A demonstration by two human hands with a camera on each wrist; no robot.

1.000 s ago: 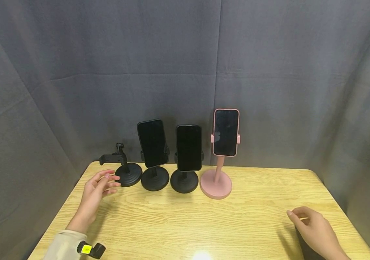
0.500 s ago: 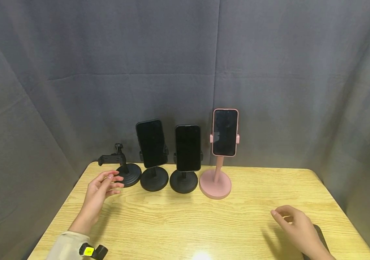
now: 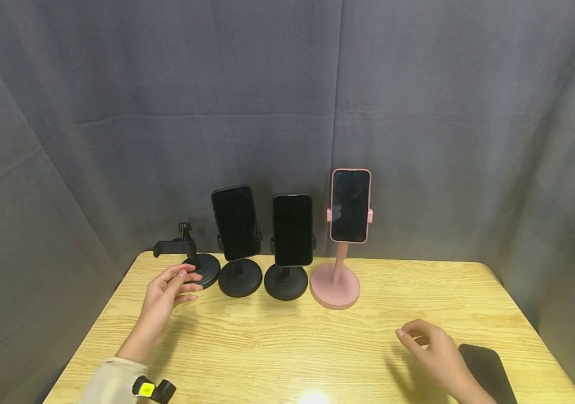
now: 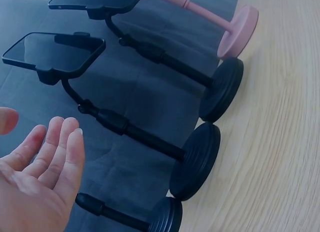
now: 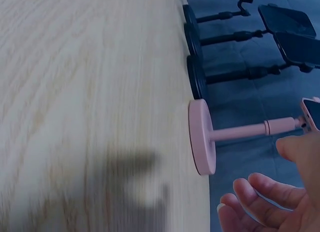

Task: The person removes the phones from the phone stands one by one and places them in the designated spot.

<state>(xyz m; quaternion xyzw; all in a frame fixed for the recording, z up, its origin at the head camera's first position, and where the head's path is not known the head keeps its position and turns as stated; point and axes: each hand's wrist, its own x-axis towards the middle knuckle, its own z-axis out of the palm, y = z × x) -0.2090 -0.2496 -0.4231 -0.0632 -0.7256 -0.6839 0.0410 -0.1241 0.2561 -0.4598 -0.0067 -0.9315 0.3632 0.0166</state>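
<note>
My left hand [image 3: 166,297] hovers with loosely bent fingers just in front of a black phone stand [image 3: 206,269] whose clamp [image 3: 173,247] holds nothing. In the left wrist view its palm shows bare, thumb apart from the fingers. To its right, two black stands each hold a dark-screened phone: a tilted phone [image 3: 237,221] and an upright phone [image 3: 292,230]. The taller pink stand [image 3: 335,286] carries a phone in a pink case [image 3: 350,206]. My right hand [image 3: 434,348] is over the right part of the table, fingers relaxed, holding nothing. Beside its wrist lies a flat black phone-shaped slab [image 3: 487,370].
The wooden table [image 3: 287,331] has the stands in a row along its back edge. A grey curtain [image 3: 419,140] hangs behind and at both sides. A small black device with a yellow label [image 3: 147,389] is strapped at the left sleeve.
My right hand has moved left, away from the black slab, which now shows more fully. The left hand has drifted slightly right, overlapping the leftmost stand's base. The stands have stayed put.
</note>
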